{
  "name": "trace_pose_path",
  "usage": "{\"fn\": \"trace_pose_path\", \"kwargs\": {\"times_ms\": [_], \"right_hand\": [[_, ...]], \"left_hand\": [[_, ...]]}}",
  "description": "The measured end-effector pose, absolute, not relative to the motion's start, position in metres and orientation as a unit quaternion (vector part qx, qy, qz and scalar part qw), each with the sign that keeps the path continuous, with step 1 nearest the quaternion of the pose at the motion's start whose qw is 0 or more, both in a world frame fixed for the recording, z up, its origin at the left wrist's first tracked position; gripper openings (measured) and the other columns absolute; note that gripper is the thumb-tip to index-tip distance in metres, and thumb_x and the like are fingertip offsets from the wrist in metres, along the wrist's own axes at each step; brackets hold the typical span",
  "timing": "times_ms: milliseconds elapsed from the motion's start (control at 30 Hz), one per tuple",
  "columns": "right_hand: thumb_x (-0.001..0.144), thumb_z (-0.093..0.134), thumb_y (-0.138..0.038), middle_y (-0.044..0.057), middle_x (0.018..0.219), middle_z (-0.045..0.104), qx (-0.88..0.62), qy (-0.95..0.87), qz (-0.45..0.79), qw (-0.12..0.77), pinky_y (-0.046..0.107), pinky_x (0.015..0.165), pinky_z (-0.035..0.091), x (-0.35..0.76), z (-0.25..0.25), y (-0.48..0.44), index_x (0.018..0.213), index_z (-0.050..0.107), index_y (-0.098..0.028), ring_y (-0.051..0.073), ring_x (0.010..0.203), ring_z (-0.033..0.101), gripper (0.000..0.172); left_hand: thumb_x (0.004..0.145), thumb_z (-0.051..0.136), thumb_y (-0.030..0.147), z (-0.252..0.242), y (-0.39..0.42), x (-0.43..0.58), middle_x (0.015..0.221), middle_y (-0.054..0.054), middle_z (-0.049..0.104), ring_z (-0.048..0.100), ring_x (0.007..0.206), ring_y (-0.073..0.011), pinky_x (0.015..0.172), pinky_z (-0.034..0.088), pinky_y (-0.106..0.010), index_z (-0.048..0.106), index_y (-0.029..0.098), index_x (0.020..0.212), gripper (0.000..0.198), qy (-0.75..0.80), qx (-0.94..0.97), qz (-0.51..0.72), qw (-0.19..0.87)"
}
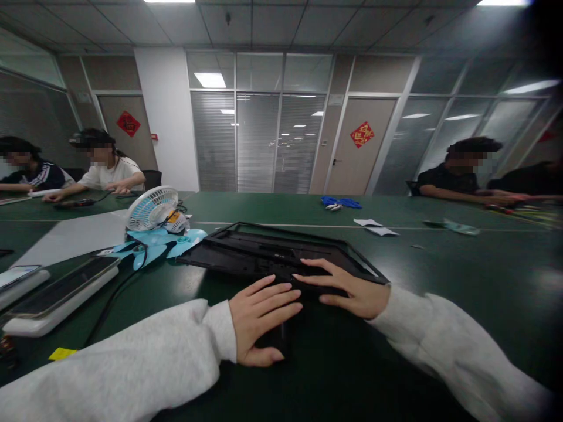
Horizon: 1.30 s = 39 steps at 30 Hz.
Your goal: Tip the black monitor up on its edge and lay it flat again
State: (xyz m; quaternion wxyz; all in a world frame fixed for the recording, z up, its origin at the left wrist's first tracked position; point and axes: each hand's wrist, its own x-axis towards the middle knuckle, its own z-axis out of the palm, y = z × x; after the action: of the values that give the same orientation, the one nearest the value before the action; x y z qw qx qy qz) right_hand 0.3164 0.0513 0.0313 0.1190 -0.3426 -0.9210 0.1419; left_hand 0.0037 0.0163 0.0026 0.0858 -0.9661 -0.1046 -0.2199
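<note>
Black monitor-like panel (246,249) lay on the green table (484,281) — probably for stable support; left hand (257,316) and right hand (354,287) spread at its near edge — fingers extended, unclenched, apparently steadying it.

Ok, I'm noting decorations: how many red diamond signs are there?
2: one sign on the left door, another sign on the right door; the far right red patch is too blurred.

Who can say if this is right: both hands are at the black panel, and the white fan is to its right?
Not quite: the head view shows the white fan to the left of the black panel. The left hand and right hand are indeed at it.
</note>
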Motion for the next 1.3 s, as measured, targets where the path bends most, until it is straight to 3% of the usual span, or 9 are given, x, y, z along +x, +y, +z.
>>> {"fn": "trace_pose_path", "kwargs": {"times_ms": [167, 300, 467, 633, 867, 1167, 1300], "right_hand": [[0.092, 0.052, -0.056, 0.007, 0.156, 0.029, -0.321, -0.923, 0.182, 0.11, 0.051, 0.119, 0.017, 0.324, 0.043, 0.049, 0.142, 0.05, -0.032, 0.029, 0.145, 0.025, 0.056], [0.086, 0.059, -0.06, 0.007, 0.15, 0.04, -0.344, -0.911, 0.163, 0.157, 0.048, 0.118, 0.025, 0.317, 0.046, 0.047, 0.136, 0.058, -0.033, 0.028, 0.139, 0.038, 0.057], [0.097, 0.039, -0.056, 0.009, 0.135, 0.056, -0.447, -0.86, 0.03, 0.243, 0.049, 0.11, 0.037, 0.305, 0.039, 0.048, 0.134, 0.059, -0.029, 0.025, 0.125, 0.052, 0.05], [0.1, 0.03, -0.055, 0.009, 0.113, 0.067, -0.506, -0.828, -0.047, 0.238, 0.043, 0.097, 0.048, 0.303, 0.028, 0.051, 0.128, 0.063, -0.022, 0.023, 0.105, 0.062, 0.054], [0.1, 0.03, -0.055, 0.01, 0.094, 0.064, -0.51, -0.82, -0.137, 0.22, 0.04, 0.085, 0.046, 0.297, 0.03, 0.044, 0.098, 0.067, -0.018, 0.022, 0.089, 0.059, 0.053], [0.095, 0.041, -0.056, 0.01, 0.089, 0.056, -0.526, -0.775, -0.271, 0.224, 0.037, 0.077, 0.039, 0.286, 0.037, 0.028, 0.092, 0.059, -0.016, 0.023, 0.084, 0.05, 0.044], [0.093, 0.045, -0.052, 0.009, 0.088, 0.055, -0.513, -0.774, -0.288, 0.233, 0.036, 0.075, 0.036, 0.28, 0.037, 0.021, 0.09, 0.058, -0.016, 0.023, 0.083, 0.049, 0.038]], "left_hand": [[0.102, 0.019, 0.052, -0.003, 0.018, 0.004, 0.156, -0.012, 0.034, 0.024, 0.147, -0.0249, 0.122, 0.013, -0.047, 0.034, 0.009, 0.15, 0.066, -0.106, -0.955, -0.242, 0.132], [0.104, 0.024, 0.041, -0.006, 0.019, 0.005, 0.155, -0.011, 0.037, 0.025, 0.147, -0.0236, 0.122, 0.015, -0.045, 0.037, 0.008, 0.147, 0.056, -0.121, -0.944, -0.261, 0.16], [0.101, 0.031, 0.032, -0.006, 0.018, 0.008, 0.154, -0.01, 0.039, 0.027, 0.146, -0.0229, 0.121, 0.017, -0.045, 0.039, 0.007, 0.146, 0.052, -0.139, -0.94, -0.263, 0.166], [0.101, 0.033, 0.031, -0.004, 0.017, 0.01, 0.153, -0.01, 0.04, 0.029, 0.145, -0.0223, 0.121, 0.019, -0.044, 0.04, 0.009, 0.146, 0.05, -0.145, -0.939, -0.267, 0.164], [0.099, 0.036, 0.028, -0.002, 0.015, 0.01, 0.154, -0.01, 0.039, 0.029, 0.145, -0.022, 0.121, 0.019, -0.044, 0.038, 0.009, 0.147, 0.052, -0.159, -0.935, -0.265, 0.174], [0.095, 0.041, 0.03, -0.001, 0.011, 0.01, 0.159, -0.009, 0.028, 0.022, 0.148, -0.0234, 0.122, 0.001, -0.043, 0.033, 0.009, 0.15, 0.06, -0.258, -0.893, -0.288, 0.229], [0.094, 0.043, 0.032, -0.004, 0.011, 0.012, 0.16, -0.012, 0.025, 0.021, 0.148, -0.0273, 0.121, 0.002, -0.044, 0.034, 0.009, 0.151, 0.062, -0.3, -0.875, -0.299, 0.233]]}}
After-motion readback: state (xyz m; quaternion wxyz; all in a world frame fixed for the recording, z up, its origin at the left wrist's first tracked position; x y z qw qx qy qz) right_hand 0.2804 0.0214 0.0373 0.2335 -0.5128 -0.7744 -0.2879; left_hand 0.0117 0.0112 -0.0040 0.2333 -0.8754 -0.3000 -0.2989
